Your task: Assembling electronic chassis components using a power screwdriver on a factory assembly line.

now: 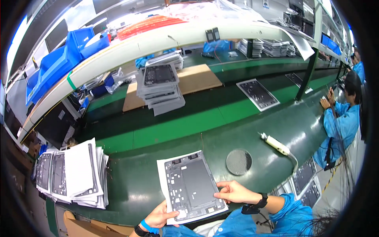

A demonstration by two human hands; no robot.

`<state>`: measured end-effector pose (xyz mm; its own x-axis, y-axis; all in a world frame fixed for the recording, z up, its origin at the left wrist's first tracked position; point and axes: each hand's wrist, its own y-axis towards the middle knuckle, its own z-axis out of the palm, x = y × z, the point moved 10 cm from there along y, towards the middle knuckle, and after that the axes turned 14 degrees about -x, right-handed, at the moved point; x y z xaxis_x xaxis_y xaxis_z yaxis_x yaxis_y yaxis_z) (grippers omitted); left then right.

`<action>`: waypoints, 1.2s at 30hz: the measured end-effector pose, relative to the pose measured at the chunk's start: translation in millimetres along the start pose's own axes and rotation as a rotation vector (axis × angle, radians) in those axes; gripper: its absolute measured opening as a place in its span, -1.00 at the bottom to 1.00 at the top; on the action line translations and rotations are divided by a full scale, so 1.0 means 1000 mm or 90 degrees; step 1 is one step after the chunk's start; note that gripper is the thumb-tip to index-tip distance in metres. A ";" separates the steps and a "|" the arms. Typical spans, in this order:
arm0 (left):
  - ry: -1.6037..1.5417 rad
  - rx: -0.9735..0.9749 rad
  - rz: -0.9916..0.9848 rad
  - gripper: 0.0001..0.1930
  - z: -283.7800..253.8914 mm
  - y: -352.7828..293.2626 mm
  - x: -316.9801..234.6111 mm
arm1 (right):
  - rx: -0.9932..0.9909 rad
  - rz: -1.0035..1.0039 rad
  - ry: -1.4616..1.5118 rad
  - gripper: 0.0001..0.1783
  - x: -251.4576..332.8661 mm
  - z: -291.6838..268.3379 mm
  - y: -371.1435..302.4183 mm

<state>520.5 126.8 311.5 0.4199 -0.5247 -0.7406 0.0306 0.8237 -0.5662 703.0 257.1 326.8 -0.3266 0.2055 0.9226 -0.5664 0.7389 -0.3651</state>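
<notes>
A flat dark-grey tablet housing (pixel 196 179) with many small white patches lies on a white backing sheet (pixel 162 173) at the near edge of the green bench. My left hand (pixel 158 214) grips its lower left corner, thumb on top and the other fingers mostly hidden beneath. My right hand (pixel 233 192) pinches the right edge, thumb resting on the face and index finger along the side. Just beyond the right hand sits a round ridged disc (pixel 239 162). Farther right lies a white electric screwdriver (pixel 276 145) with a cable.
A tall stack of similar panels and white sheets (pixel 81 173) stands at the left. Another stack (pixel 160 85) rests on a wooden board (pixel 199 81) across the green belt (pixel 177 128). One panel (pixel 258 94) lies on the line. A co-worker (pixel 341 114) sits at the right.
</notes>
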 end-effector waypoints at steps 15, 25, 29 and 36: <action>0.465 -0.214 -0.022 -0.72 -0.025 -0.042 0.042 | -0.346 -0.128 -0.060 -0.44 -0.073 -0.032 -0.083; 0.817 -0.124 0.739 -0.57 0.110 0.026 -0.082 | -0.490 -0.180 -0.094 -0.66 -0.039 -0.105 -0.091; 0.953 -0.203 0.709 -0.36 0.100 0.071 -0.064 | -0.664 -0.197 -0.081 -0.75 -0.068 -0.184 -0.099; 1.004 -0.177 0.689 -0.38 0.092 0.071 -0.042 | -0.740 -0.158 0.159 -0.52 -0.098 -0.230 -0.097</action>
<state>588.6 227.4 336.1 -0.9169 0.2844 -0.2802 0.1699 0.9131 0.3706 963.5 312.8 300.9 -0.0788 -0.0006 0.9969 0.4653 0.8844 0.0374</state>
